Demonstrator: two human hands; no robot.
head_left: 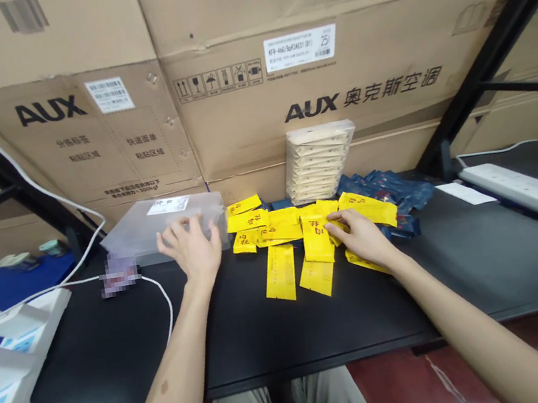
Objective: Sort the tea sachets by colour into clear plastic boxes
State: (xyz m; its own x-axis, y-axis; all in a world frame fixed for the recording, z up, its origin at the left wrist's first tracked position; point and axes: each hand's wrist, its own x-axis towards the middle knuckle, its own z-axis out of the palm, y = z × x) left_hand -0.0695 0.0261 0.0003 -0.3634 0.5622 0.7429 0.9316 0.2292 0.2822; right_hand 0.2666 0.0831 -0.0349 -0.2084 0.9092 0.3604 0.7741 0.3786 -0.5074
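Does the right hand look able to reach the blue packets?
Probably yes: the blue packets lie beyond the right hand; a yellow packet partly covers them, but the right side looks free.

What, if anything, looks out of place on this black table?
The yellow packets under and beside the right hand look untidy: they overlap at odd angles, unlike the pale packets stacked in their clear box.

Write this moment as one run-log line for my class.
left hand: spread, at translucent box | right hand: touching yellow packets | behind: upright box with pale packets; dark blue packets
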